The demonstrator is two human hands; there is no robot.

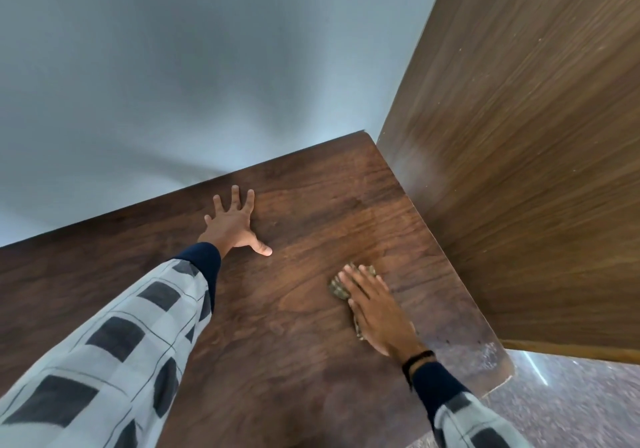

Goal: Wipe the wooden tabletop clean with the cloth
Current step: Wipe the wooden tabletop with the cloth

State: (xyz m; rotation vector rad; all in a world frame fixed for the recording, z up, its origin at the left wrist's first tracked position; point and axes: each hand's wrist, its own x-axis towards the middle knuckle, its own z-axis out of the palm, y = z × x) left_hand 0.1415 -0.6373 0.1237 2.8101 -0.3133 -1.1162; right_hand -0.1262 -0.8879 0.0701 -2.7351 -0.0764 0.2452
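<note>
The dark wooden tabletop (pixel 298 326) fills the lower middle of the head view and runs back to a pale wall. My right hand (pixel 375 312) lies flat with straight fingers on a small olive-brown cloth (pixel 337 288), pressing it to the wood near the table's right side. Only the cloth's edges show around my fingers and palm. My left hand (pixel 233 224) rests spread and flat on the bare wood farther back, close to the wall edge, holding nothing.
A tall wooden panel (pixel 526 177) stands upright along the table's right edge, close to my right hand. The pale blue-grey wall (pixel 173 67) borders the far edge. Speckled floor (pixel 571 402) shows beyond the table's near right corner.
</note>
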